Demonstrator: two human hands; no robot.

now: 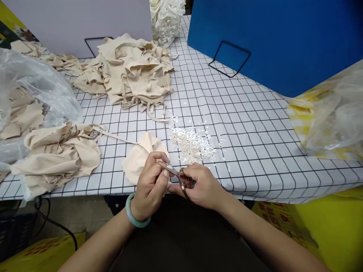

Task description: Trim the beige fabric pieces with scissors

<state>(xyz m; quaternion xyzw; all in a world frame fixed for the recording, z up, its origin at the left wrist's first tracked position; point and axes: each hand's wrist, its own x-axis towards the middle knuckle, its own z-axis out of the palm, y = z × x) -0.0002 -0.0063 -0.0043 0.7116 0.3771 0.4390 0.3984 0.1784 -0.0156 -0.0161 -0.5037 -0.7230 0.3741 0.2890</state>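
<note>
My right hand (200,185) is closed round the handles of a pair of scissors (170,168), whose blades are parted and point left toward my other hand. My left hand (153,179), with a green bangle on its wrist, is pinched on a beige fabric piece (135,160) that spreads out behind the fingers. The spot where blades and cloth meet is partly hidden by my fingers. A thin beige strip (120,138) runs from this piece leftward to a crumpled beige cloth heap (65,155). Small pale clippings (194,145) lie scattered just beyond the scissors.
Farther back is a large pile of beige fabric pieces (136,73). Clear plastic bags lie at left (53,87) and right (337,113). A blue board (272,41) with a black wire stand (229,58) and a pale board (93,22) rise from the checked tablecloth (249,143).
</note>
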